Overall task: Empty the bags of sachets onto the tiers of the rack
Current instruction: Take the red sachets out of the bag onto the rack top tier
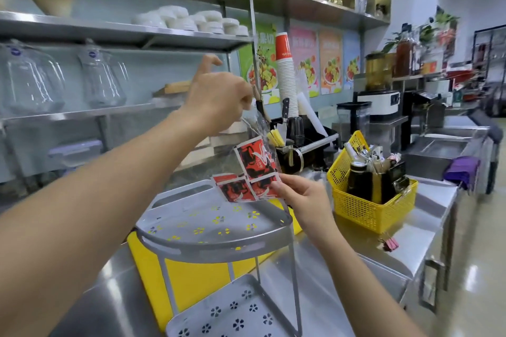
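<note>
A clear plastic bag (260,128) with red-and-black sachets (253,168) in it hangs just above the grey two-tier rack. My left hand (219,98) pinches the bag's top, held high. My right hand (301,197) grips the bag's lower corner by the sachets. The sachets sit inside the bag, over the back edge of the top tier (213,238), which is a perforated grey tray with nothing lying on it. The lower tier (219,309), also perforated, shows bare at the bottom of the view.
The rack stands on a steel counter (342,276) in front of a yellow box (153,268). A yellow basket (369,208) of bottles and tools sits to the right, a pink clip (388,243) near it. Stacked paper cups (286,76) and shelves stand behind.
</note>
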Tool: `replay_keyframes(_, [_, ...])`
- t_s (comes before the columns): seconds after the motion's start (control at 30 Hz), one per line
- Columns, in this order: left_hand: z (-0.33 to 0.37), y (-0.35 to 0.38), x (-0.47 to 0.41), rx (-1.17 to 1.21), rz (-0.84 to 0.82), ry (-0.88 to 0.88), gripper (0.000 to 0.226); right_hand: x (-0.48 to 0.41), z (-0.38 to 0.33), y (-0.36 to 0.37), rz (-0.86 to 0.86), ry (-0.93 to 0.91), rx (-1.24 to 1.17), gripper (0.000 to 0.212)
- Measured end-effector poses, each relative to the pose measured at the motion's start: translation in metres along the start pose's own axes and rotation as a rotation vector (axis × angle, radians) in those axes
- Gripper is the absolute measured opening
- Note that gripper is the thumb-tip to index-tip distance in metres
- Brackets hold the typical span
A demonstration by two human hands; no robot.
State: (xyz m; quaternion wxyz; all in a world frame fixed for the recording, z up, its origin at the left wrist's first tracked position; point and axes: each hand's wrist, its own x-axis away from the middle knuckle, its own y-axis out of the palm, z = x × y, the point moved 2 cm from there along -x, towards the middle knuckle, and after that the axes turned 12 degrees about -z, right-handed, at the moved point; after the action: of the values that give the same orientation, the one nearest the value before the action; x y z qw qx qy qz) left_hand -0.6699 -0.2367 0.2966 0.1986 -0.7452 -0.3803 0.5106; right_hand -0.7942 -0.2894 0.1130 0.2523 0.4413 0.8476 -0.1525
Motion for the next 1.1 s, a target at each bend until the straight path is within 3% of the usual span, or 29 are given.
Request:
replay_keyframes(0.33, [-0.027, 0.012, 0.007, 0.147, 0.014, -0.101, 0.019, 0.002, -0.006, -0.021, 0.106, 0.018, 0.038, 0.014])
replay_keyframes(0.57, [-0.055, 0.023, 0.036, 0.269, -0.142, -0.133, 0.005, -0.019, -0.029, -0.035, 0.060, -0.037, 0.149, 0.019])
replay_keyframes(0.8, [-0.078, 0.012, 0.053, 0.265, 0.123, -0.230, 0.013, -0.063, -0.071, -0.029, 0.001, -0.143, 0.303, 0.011])
replay_keyframes(0.97, [-0.087, 0.011, 0.059, 0.329, 0.119, -0.279, 0.016, -0.085, -0.093, -0.024, 0.019, -0.228, 0.335, 0.012])
replay_keyframes(1.1, [-0.092, 0.015, 0.071, 0.421, 0.142, -0.365, 0.024, -0.086, -0.093, -0.018, 0.101, -0.251, 0.202, 0.014])
